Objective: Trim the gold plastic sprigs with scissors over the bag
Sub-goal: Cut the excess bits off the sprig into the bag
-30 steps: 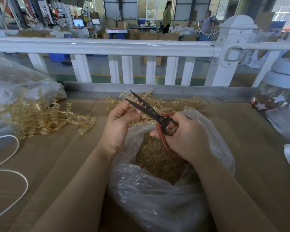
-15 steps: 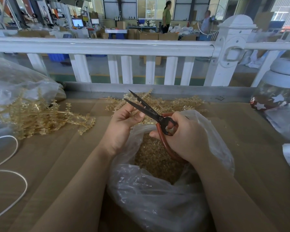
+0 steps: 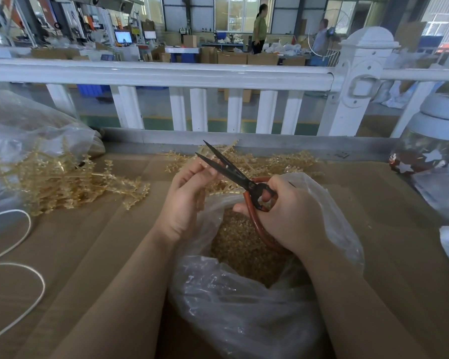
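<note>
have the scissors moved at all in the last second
No. The scissors sit in the same spot, blade tips open just below the grey table edge, over the bag, held by the right hand.

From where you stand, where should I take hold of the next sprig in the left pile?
Judging by its pose, pinch the long sprig jutting right from the left pile near its free tip, coming from the right. That end lies clear on the cardboard; the rest is tangled.
</note>
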